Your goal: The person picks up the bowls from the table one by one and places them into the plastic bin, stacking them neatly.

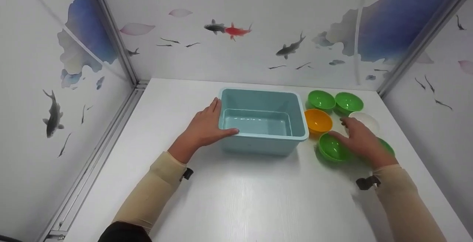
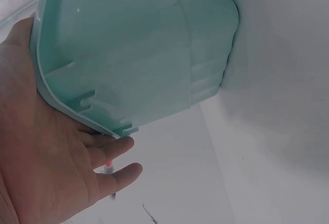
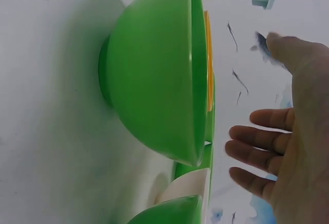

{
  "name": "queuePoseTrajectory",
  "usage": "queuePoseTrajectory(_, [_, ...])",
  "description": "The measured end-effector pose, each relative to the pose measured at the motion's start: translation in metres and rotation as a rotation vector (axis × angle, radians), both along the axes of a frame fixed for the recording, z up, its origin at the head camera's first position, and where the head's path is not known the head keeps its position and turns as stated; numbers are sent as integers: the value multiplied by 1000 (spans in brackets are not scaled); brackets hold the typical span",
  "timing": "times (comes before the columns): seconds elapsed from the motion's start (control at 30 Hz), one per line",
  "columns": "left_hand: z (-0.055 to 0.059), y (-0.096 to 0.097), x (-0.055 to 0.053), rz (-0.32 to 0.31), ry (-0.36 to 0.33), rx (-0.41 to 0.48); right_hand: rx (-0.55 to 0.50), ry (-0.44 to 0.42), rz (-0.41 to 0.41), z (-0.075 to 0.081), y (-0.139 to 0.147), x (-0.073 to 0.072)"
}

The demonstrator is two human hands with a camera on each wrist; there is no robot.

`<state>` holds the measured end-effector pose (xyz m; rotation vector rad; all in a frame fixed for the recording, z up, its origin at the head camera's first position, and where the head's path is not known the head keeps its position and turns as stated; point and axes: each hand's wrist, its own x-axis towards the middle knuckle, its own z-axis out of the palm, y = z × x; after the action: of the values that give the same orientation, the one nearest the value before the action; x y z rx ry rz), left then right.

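Note:
A light blue plastic basin (image 1: 258,144) stands upright on the table. My left hand (image 1: 207,126) touches its near left corner: the thumb lies along the front rim, the fingers along the left side. In the left wrist view, the fingers of the left hand (image 2: 56,152) are extended beside the rim. My right hand (image 1: 364,140) hovers over the bowls with its fingers apart, holding nothing. Closest to it are a green bowl (image 1: 332,147), a white bowl (image 1: 366,122) and another green bowl (image 1: 386,147), partly hidden by the hand. An orange bowl (image 1: 318,121) sits beside the basin.
Two more green bowls, a left one (image 1: 321,100) and a right one (image 1: 349,102), stand at the back right. The white table (image 1: 236,197) is bounded by printed panels with fish at the back and sides. A metal rail (image 1: 96,146) runs along the left edge.

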<state>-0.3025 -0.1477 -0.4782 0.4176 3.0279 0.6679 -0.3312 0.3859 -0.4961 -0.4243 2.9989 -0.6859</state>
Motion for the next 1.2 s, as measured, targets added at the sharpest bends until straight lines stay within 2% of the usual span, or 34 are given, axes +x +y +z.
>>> queuePoseTrajectory(0.17, [0,2,1,-3,-6,1,67,-42,18,2,-10,13])
queuePoseTrajectory(0.5, [-2,5,2,6,-11,23,199,-45,57,2,-21,27])
queuePoseTrajectory(0.83, [-3,5,5,-2,-12,21,113,-68,61,-13,-21,32])
queuePoseTrajectory(1.2, [1,1,2,0,10,28,79,-37,70,-19,-22,27])
